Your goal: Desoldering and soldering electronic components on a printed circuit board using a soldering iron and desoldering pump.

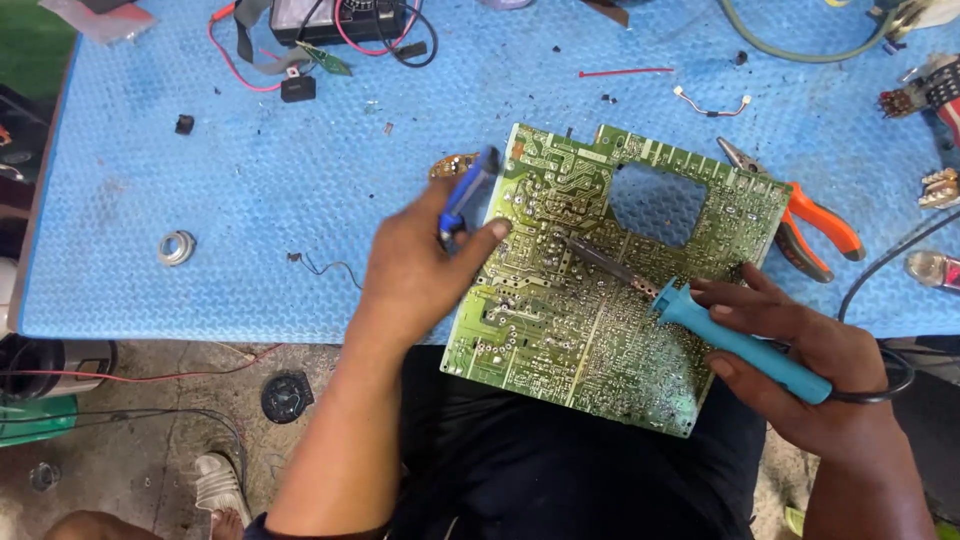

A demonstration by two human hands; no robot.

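A large green circuit board [560,330] lies solder side up, half on the blue table mat [250,200] and half over my lap. My right hand [810,360] grips a soldering iron with a blue handle [745,345]; its dark tip [590,252] rests on the board's middle. My left hand [420,265] holds a blue pen-shaped tool [470,190] at the board's left edge, thumb touching the board.
Orange-handled pliers [815,225] lie right of the board. A black meter with red and black leads [340,20] sits at the back. A metal ring [176,247], small loose parts and wire scraps dot the mat. Cables and a sandalled foot [220,485] are on the floor.
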